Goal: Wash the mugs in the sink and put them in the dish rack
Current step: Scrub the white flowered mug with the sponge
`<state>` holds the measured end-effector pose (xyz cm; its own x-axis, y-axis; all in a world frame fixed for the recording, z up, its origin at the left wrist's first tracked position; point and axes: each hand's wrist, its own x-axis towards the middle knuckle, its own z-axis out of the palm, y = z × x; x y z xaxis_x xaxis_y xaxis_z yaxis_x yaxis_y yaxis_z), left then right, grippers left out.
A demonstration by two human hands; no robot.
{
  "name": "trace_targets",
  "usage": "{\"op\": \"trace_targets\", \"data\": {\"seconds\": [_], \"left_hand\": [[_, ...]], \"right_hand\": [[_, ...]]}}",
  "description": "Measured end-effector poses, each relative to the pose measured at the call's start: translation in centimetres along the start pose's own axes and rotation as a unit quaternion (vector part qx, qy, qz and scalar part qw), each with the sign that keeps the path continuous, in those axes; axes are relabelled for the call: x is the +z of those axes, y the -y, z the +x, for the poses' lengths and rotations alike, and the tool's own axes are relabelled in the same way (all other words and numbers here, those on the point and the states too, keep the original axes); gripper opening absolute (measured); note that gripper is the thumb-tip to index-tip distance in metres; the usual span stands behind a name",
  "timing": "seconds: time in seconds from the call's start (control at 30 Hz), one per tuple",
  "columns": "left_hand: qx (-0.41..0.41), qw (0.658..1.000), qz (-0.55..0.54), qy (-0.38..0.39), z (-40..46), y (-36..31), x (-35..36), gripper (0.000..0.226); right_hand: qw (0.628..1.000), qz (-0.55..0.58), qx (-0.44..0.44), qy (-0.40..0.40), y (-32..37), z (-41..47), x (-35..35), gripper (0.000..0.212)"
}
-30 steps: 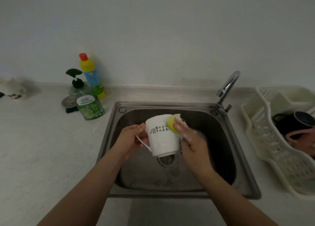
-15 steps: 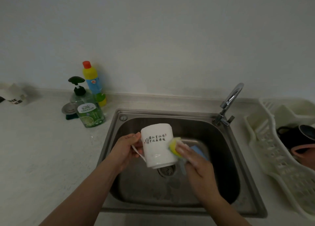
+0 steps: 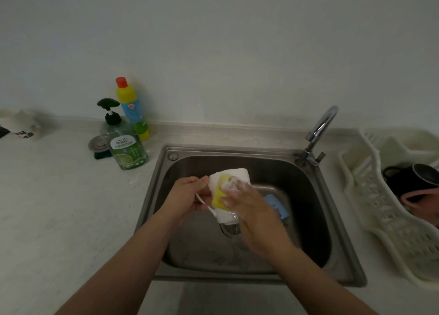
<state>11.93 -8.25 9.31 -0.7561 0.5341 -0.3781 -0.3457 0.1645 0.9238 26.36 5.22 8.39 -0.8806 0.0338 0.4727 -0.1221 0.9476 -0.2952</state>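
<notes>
While held over the steel sink (image 3: pixel 342 222), being scrubbed: white mug (image 3: pixel 234 176), tilted, above the drain (image 3: pixel 231 229).

Gripped at the thin handle by left hand (image 3: pixel 190 197), fingers curled round it; pressed against the mug's side by right hand (image 3: pixel 251 210), foamy fingers bent over a yellow sponge (image 3: pixel 219 196). Open basin room on every side of the mug, more to the right and toward the near rim. Lying on the basin floor just right of the hands: blue sponge (image 3: pixel 278 206). Curving up at the back right corner: chrome faucet (image 3: pixel 319 129). Standing on the speckled pale table (image 3: pixel 59 208) left of the sink: green pump soap bottle (image 3: pixel 126 146), yellow-and-blue bottle with red cap (image 3: pixel 131 108), round metal strainer (image 3: pixel 98 145). Well right: slatted cream plastic dish rack (image 3: pixel 380 208) holding black mug (image 3: pixel 408 179) and pink mug (image 3: pixel 422 199).
</notes>
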Motion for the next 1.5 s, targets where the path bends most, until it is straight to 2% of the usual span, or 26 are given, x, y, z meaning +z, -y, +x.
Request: {"op": "trace_targets", "data": {"seconds": [0.07, 0.1, 0.2, 0.37, 0.43, 0.5, 0.53, 0.63, 0.7, 0.8, 0.83, 0.97, 1.03, 1.1, 1.13, 1.27, 1.33, 1.43, 1.5], "left_hand": [[0.009, 0.999, 0.041, -0.010, 0.2, -0.3, -0.4, 0.030], [0.014, 0.998, 0.065, -0.011, 0.2, -0.4, -0.5, 0.030], [0.022, 0.995, 0.096, -0.006, 0.4, -0.6, -0.1, 0.029], [0.018, 0.996, 0.080, -0.024, 0.8, -0.1, -1.0, 0.036], [0.017, 0.996, 0.084, -0.024, 0.8, 0.1, -1.2, 0.034], [0.012, 0.997, 0.073, -0.016, 0.8, 0.3, -1.1, 0.032], [0.012, 0.998, 0.065, -0.015, 0.7, 0.3, -1.2, 0.031], [0.013, 0.998, 0.049, -0.020, 0.5, 0.5, -1.6, 0.030], [0.015, 0.998, 0.052, -0.018, 0.5, 0.6, -1.6, 0.028], [0.012, 0.999, 0.030, -0.004, 0.7, 0.6, -1.5, 0.028], [0.009, 1.000, 0.010, -0.003, 0.8, 0.6, -1.5, 0.027], [-0.005, 0.999, -0.034, -0.004, 1.1, 0.7, -2.1, 0.024], [-0.009, 1.000, -0.027, 0.009, 1.1, 0.9, -1.9, 0.025], [-0.009, 0.999, -0.048, 0.021, 1.1, 0.9, -1.3, 0.025], [-0.008, 0.998, -0.067, 0.020, 1.2, 0.7, -1.1, 0.024], [-0.009, 0.995, -0.100, 0.016, 1.4, 0.2, -1.7, 0.022], [-0.011, 0.996, -0.087, 0.023, 1.4, 0.3, -1.8, 0.022], [-0.015, 0.992, -0.117, 0.034, 1.5, 0.5, -1.0, 0.024], [-0.016, 0.990, -0.138, 0.033, 1.6, 0.4, -1.0, 0.026]], "right_hand": [[0.996, 0.003, -0.088, 0.017, -0.5, -2.4, 0.5, 0.042], [0.995, -0.007, -0.100, 0.014, -0.9, -2.3, 0.7, 0.042], [0.997, -0.047, -0.052, 0.013, -1.3, 1.1, 0.9, 0.042], [0.977, -0.048, -0.190, 0.079, -0.8, -2.6, 0.7, 0.038], [0.987, -0.077, -0.128, 0.053, -1.5, -1.3, 0.6, 0.047], [0.997, -0.054, -0.048, 0.018, -1.5, 0.5, 0.6, 0.047], [0.998, -0.038, -0.042, 0.021, -1.2, 0.4, 0.8, 0.046], [0.990, -0.002, -0.116, 0.076, -1.1, -3.3, 1.5, 0.046], [0.992, 0.019, -0.108, 0.062, -1.8, -3.3, 1.0, 0.049], [0.993, 0.088, 0.075, -0.017, -2.0, -0.1, 0.0, 0.046], [0.990, 0.104, 0.089, -0.017, -1.4, 0.0, -0.2, 0.045], [0.991, 0.128, -0.020, 0.041, -0.9, -4.3, -0.1, 0.045], [0.985, 0.164, 0.057, 0.002, -1.9, -2.6, 0.1, 0.045], [0.958, 0.229, 0.164, -0.055, -2.5, -0.2, -0.2, 0.041], [0.951, 0.242, 0.178, -0.068, -2.0, 0.1, -0.3, 0.040], [0.967, 0.237, 0.088, -0.038, -0.9, -4.3, -0.1, 0.043], [0.962, 0.244, 0.115, -0.048, -1.7, -2.8, -0.1, 0.042], [0.946, 0.243, 0.187, -0.104, -1.9, 0.9, -0.6, 0.037], [0.943, 0.262, 0.177, -0.101, -0.4, -0.3, -0.6, 0.037]]}}
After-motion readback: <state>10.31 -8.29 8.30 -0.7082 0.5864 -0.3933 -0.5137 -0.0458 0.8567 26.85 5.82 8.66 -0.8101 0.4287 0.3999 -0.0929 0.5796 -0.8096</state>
